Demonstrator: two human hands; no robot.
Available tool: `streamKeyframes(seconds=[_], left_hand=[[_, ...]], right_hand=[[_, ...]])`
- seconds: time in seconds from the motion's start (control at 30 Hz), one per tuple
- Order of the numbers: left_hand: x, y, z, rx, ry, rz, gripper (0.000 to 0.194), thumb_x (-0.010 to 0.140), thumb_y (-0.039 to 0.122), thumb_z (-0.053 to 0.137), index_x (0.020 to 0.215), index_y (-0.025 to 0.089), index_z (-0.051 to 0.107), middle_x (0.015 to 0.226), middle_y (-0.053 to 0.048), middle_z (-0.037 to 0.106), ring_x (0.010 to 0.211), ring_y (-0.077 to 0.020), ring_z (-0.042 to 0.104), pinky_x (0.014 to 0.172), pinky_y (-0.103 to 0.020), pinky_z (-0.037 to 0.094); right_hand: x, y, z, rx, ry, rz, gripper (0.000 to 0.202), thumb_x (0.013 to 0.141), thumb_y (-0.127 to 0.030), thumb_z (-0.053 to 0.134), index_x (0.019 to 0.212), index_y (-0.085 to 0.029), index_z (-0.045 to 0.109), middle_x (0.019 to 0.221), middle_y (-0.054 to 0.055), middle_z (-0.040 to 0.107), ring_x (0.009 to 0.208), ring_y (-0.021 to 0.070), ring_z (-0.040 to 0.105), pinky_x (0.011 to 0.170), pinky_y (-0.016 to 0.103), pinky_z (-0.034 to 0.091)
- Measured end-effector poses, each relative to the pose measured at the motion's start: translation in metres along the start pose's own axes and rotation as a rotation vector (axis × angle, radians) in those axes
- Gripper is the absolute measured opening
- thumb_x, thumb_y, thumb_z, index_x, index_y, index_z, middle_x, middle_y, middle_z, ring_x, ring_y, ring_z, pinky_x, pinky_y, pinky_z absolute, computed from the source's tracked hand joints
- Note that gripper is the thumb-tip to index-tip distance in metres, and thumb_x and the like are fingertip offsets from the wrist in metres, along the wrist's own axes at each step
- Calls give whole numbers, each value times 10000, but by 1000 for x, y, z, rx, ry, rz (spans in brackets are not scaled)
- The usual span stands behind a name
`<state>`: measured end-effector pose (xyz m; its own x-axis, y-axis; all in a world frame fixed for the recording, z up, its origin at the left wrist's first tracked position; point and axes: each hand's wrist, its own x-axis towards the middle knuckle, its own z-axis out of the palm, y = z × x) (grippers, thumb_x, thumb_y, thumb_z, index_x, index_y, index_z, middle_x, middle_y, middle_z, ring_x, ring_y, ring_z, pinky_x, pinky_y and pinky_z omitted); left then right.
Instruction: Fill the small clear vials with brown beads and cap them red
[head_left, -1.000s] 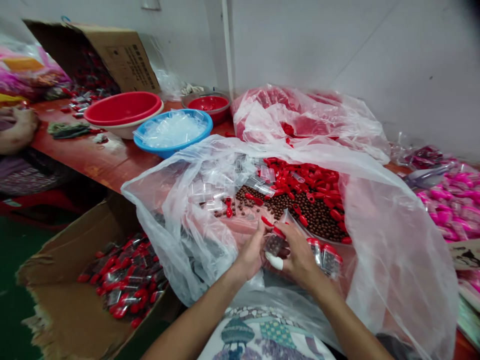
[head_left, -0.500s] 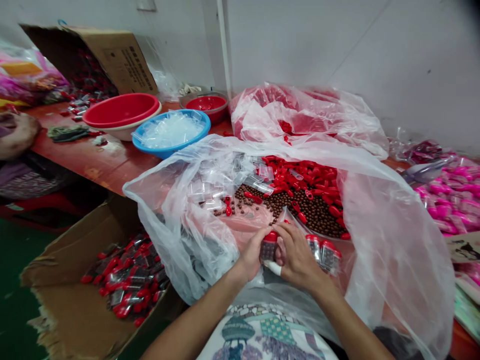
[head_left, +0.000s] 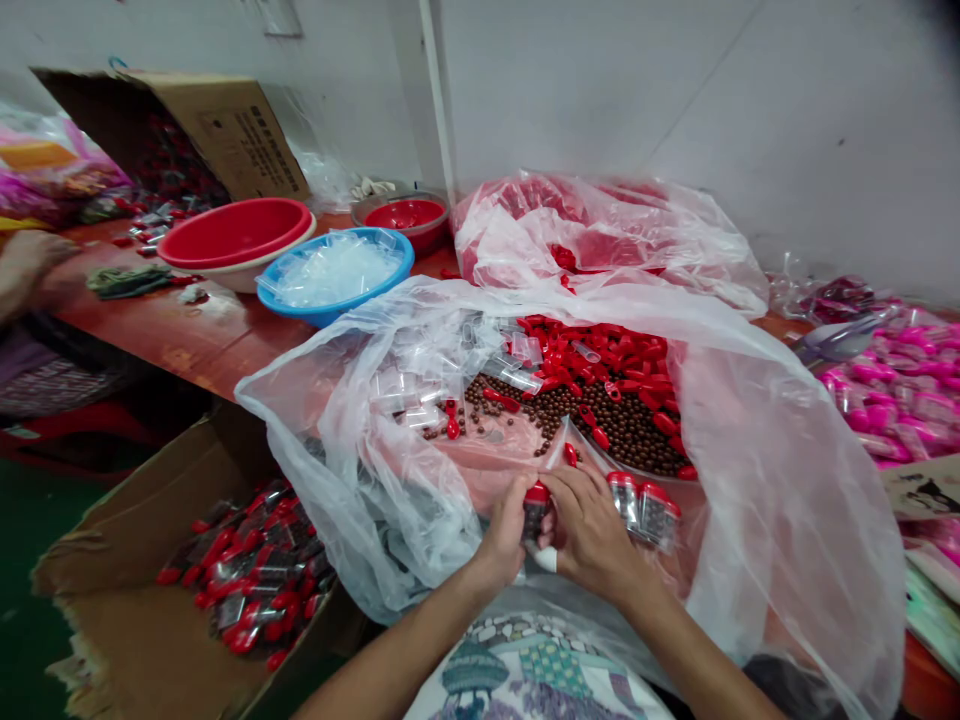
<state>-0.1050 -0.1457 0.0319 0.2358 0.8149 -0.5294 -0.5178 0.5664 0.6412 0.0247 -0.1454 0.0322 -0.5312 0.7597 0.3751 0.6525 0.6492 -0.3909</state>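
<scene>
Between my left hand (head_left: 498, 545) and my right hand (head_left: 592, 525) is a small clear container (head_left: 535, 512) with a red cap and dark contents. Both hands are closed around it, and part of it is hidden by fingers. White tape wraps a digit of my right hand. Just right of that hand lie several capped red containers (head_left: 645, 508). Beyond my hands, loose brown balls (head_left: 630, 435) spread over a plastic sheet (head_left: 780, 480), with red spoon-like pieces (head_left: 607, 360) heaped behind them. Empty clear containers (head_left: 409, 390) lie to the left.
A cardboard box (head_left: 112, 600) of capped containers stands low at the left. Behind are a blue basin (head_left: 337, 300) of clear pieces, a red basin (head_left: 232, 230) and a bag (head_left: 600, 230) of red pieces. Pink packs (head_left: 900, 380) lie right. Another person's hand (head_left: 30, 265) rests far left.
The capped container has turned in my hands and shows a narrower side. My hands stay at the same spot. At far left, the other person's hand has shifted, and the view has tilted slightly.
</scene>
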Motion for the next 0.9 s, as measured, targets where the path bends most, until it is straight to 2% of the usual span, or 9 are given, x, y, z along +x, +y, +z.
streamKeyframes(seconds=[0.13, 0.23, 0.33, 0.43, 0.57, 0.63, 0.73, 0.9], left_hand=[[4, 1, -3, -7, -51, -62, 629, 751, 729, 351, 582, 145, 514, 432, 9, 481, 351, -83, 413, 387, -214, 287], [5, 2, -3, -28, -69, -114, 670, 703, 781, 364, 612, 138, 531, 455, 12, 493, 358, -78, 420, 398, -209, 296], [4, 1, -1, 12, -23, -142, 632, 679, 761, 438, 576, 142, 508, 455, 14, 489, 364, -79, 429, 400, -206, 302], [2, -4, 2, 69, 38, -102, 579, 681, 717, 481, 534, 157, 466, 430, 24, 460, 356, -79, 411, 383, -201, 279], [1, -7, 5, 131, 68, -51, 601, 700, 733, 414, 515, 163, 462, 417, 23, 441, 355, -80, 395, 373, -201, 265], [1, -7, 6, 142, 71, -72, 632, 714, 748, 360, 509, 160, 471, 422, 11, 454, 358, -84, 402, 377, -207, 282], [3, -7, 6, 162, 49, -118, 636, 725, 743, 342, 503, 161, 472, 423, 2, 461, 356, -90, 410, 381, -216, 291], [1, -19, 4, 199, 43, -57, 511, 732, 661, 431, 564, 180, 468, 418, 24, 443, 360, -92, 393, 380, -213, 268]], right_hand=[[-5, 0, 4, 48, 13, 86, 677, 680, -245, 574, 1313, -166, 348, 1214, 126, 513, 1162, 286, 451, 1034, 527, 289], [-8, 0, 4, 51, 4, 105, 718, 684, -238, 569, 1347, -149, 308, 1241, 146, 486, 1197, 303, 414, 1029, 541, 295], [-9, -1, 3, 34, -25, 108, 749, 674, -223, 565, 1365, -138, 288, 1271, 163, 459, 1216, 315, 386, 1026, 542, 297], [-12, -6, 1, 14, -63, 107, 764, 647, -157, 526, 1372, -135, 286, 1283, 162, 454, 1218, 309, 383, 1034, 541, 285], [-16, -11, -1, 10, -79, 126, 813, 603, -106, 476, 1386, -124, 255, 1314, 161, 435, 1237, 301, 366, 1031, 528, 296], [-17, -11, -1, 12, -73, 143, 812, 603, -110, 473, 1384, -131, 254, 1315, 158, 435, 1232, 300, 374, 1017, 520, 317], [-17, -7, 0, -4, -42, 141, 763, 602, -116, 485, 1345, -133, 312, 1280, 160, 465, 1202, 303, 408, 996, 509, 340], [-16, -4, -2, -22, -3, 87, 644, 621, -208, 545, 1245, -118, 412, 1177, 175, 543, 1092, 315, 495, 965, 502, 357]])
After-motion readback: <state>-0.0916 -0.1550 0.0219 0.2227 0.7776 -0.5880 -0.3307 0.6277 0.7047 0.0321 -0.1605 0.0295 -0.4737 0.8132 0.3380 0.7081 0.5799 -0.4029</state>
